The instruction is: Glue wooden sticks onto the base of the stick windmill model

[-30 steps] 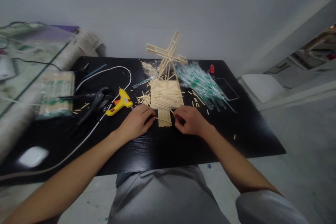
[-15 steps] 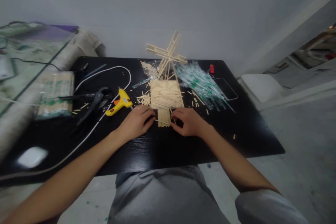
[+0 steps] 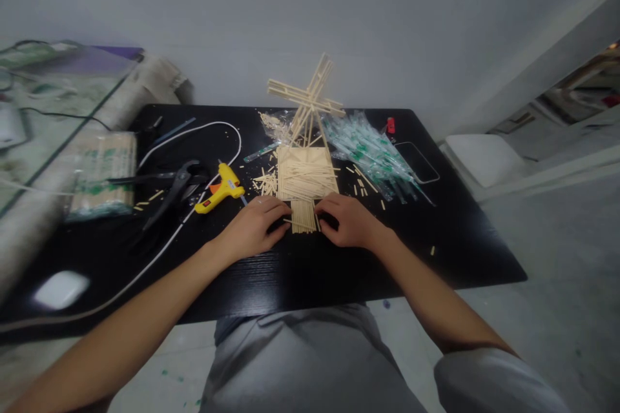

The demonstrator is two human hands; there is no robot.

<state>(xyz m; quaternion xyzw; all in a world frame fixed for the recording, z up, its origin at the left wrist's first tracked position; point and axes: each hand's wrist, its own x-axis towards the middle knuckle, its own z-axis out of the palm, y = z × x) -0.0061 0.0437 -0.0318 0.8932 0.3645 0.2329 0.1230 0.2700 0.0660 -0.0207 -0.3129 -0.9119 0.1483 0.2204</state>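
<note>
A flat row of thin wooden sticks [image 3: 303, 214] lies on the black table, with a single stick slanting across its lower part. At the row's left edge, my left hand [image 3: 256, 226] has its fingers bent and the thumb by the end of that cross stick. My right hand [image 3: 351, 221] pinches a thin stick against the right edge; the fingertips partly hide it. Just beyond both hands is a square wooden-stick base [image 3: 310, 158] with loose sticks [image 3: 307, 182] piled on it. A windmill-like stick model [image 3: 310, 101] with crossed blades rises behind.
A yellow glue gun [image 3: 223, 190] and black-handled pliers [image 3: 179, 187] lie on the left, near a white cable [image 3: 181, 229]. Bagged sticks [image 3: 104, 171] are farther left. Plastic wrappers [image 3: 368, 148], a phone [image 3: 417, 163] and a small red object [image 3: 391, 126] lie right.
My right hand has moved left to the row's right edge, bringing its stick alongside. My left hand has shifted slightly right, up against the row's left edge.
</note>
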